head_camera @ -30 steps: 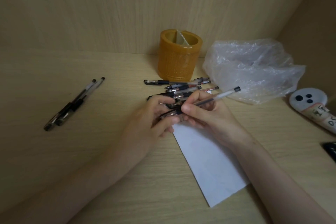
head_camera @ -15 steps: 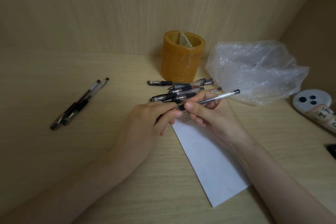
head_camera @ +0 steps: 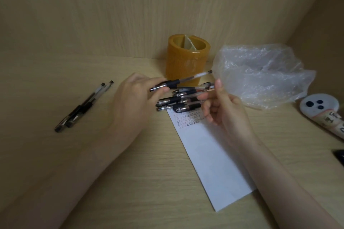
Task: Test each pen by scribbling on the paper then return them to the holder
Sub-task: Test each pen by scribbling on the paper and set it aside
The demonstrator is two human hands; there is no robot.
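My left hand (head_camera: 135, 98) pinches a clear pen with a black grip (head_camera: 183, 80), lifted above the desk and pointing right toward the amber pen holder (head_camera: 187, 59). My right hand (head_camera: 221, 106) hovers beside the pile, fingers loosely spread, holding nothing. Several pens (head_camera: 178, 100) lie heaped between my hands, in front of the holder. The white paper (head_camera: 210, 158) runs from under the pile toward me, with small scribbles at its far end. Two more pens (head_camera: 83, 106) lie apart on the left.
A crumpled clear plastic bag (head_camera: 260, 74) sits right of the holder. A white pouch with dark dots (head_camera: 323, 113) lies at the right edge, a dark object (head_camera: 339, 156) below it. Wooden walls close the back and right of the desk.
The pen passed from my right hand to my left, which lifted it up and leftward off the paper. My right hand let go and opened. The scribbles are now uncovered.
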